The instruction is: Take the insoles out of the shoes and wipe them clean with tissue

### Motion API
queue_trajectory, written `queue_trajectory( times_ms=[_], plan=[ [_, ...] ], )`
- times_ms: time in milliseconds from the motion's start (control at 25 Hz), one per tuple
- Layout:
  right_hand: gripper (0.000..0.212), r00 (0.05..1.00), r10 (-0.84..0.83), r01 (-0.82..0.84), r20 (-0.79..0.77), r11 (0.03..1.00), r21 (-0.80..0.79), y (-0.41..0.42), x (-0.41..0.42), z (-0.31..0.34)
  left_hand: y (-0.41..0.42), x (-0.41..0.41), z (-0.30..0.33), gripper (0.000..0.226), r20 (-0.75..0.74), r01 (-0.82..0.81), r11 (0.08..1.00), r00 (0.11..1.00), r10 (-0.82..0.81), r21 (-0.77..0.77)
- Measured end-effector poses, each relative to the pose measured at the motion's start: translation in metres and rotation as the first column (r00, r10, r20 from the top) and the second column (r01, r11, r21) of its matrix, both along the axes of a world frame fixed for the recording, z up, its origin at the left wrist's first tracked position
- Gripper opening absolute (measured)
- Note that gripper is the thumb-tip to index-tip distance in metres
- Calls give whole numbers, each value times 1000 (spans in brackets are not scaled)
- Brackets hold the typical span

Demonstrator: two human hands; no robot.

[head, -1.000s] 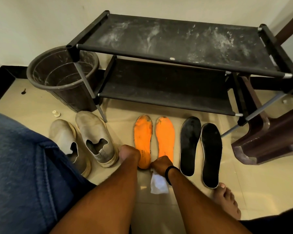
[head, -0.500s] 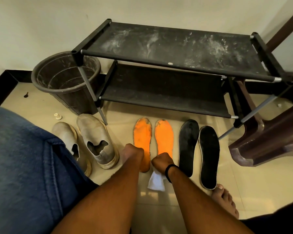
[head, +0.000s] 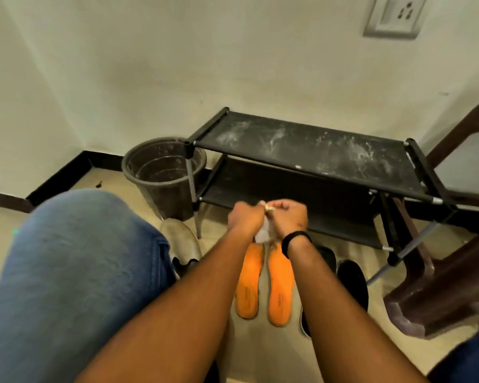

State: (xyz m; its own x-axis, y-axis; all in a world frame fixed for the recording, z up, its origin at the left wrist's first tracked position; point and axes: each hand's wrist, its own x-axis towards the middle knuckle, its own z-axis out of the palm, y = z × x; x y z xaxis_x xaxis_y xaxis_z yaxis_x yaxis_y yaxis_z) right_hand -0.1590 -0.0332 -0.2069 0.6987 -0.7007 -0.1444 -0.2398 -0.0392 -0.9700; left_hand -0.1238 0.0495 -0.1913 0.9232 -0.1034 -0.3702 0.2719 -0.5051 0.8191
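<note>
Both my hands are raised above the floor and hold one white tissue (head: 264, 233) between them. My left hand (head: 245, 217) grips its left side and my right hand (head: 289, 217) pinches its top. Below them two orange insoles (head: 280, 288) lie side by side on the tiled floor. Two black insoles (head: 353, 283) lie to their right, partly hidden by my right forearm. A grey shoe (head: 179, 241) stands to the left, mostly behind my knee and left arm.
A black two-shelf rack (head: 315, 150) with a dusty top stands against the wall. A dark bucket (head: 161, 175) sits at its left end. A brown chair (head: 448, 286) is on the right. My jeans-clad knee (head: 75, 272) fills the lower left.
Both hands have lifted off the orange insoles and risen with the tissue, now held between them. The camera has tilted up, showing more wall.
</note>
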Motion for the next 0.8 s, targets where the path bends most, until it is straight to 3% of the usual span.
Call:
queue_trajectory(
  times_ms=[200,280,360,480,600,680,800],
  plan=[
    [27,944,162,-143,288,986,-88,44,39,123,47,57,157,29,348,68,990,931,-107,121],
    [28,909,238,-236,341,971,-50,65,56,160,78,76,204,17,379,79,995,920,-96,61],
    [23,889,302,-323,345,946,5,88,77,183,113,87,225,10,318,58,996,947,-34,-67],
    [18,893,393,-402,221,916,-4,118,115,189,156,117,205,16,200,-62,967,973,114,-246],
    [20,917,398,-375,29,885,-277,139,165,167,175,151,155,17,73,-254,864,946,315,-435],
    [14,918,382,-387,-110,794,-468,147,199,148,179,173,121,14,-17,-349,796,920,392,-495],
    [16,884,379,-466,-273,668,-581,154,241,124,179,201,80,15,-97,-439,726,881,463,-530]
  ],
)
